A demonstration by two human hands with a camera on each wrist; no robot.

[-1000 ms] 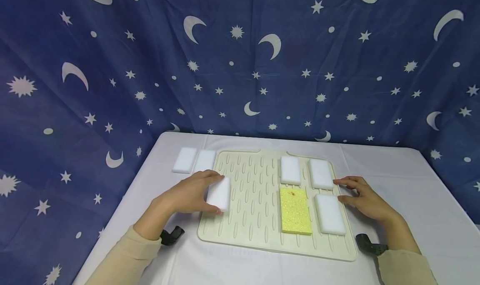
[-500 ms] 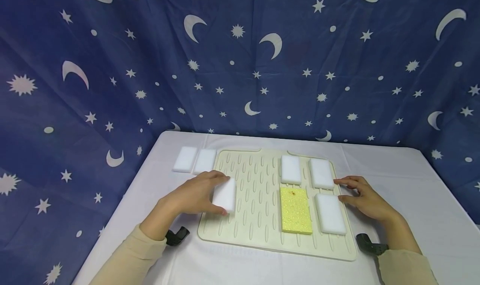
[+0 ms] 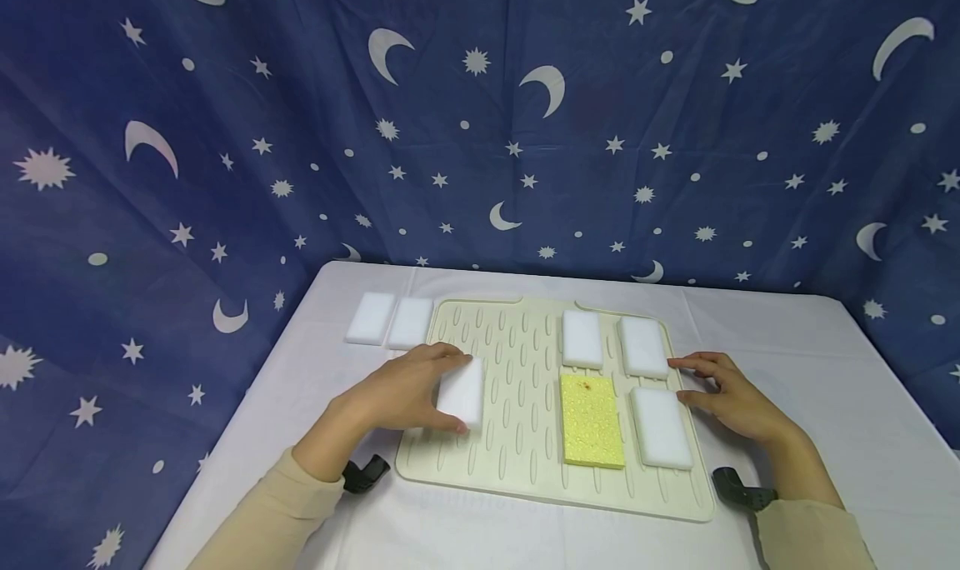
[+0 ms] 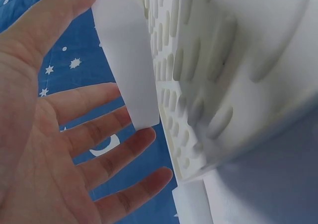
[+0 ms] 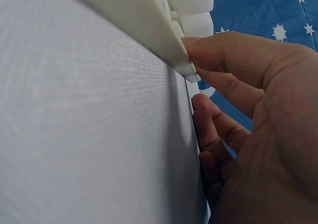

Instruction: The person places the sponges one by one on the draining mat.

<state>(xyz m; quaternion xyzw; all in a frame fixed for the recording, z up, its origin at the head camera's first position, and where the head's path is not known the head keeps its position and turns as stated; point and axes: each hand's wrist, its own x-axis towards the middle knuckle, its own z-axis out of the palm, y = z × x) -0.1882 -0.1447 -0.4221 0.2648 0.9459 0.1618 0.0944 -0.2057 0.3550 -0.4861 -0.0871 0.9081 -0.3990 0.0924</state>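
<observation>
A white sponge block lies on the left part of the cream ribbed mat, pinched at its short ends between the thumb and fingers of my left hand. The left wrist view shows the same block between the left hand's thumb and fingertips. My right hand rests at the mat's right edge, thumb and forefinger touching the rim, fingers loosely bent. In the right wrist view the right hand's fingers lie against the mat's edge.
On the mat's right half lie a yellow sponge and white blocks at its back, back right and front right. Two more white blocks lie on the white tablecloth left of the mat.
My left hand has slid the white block to the right across the mat, away from the left rim. The right hand has stayed at the mat's right edge.
</observation>
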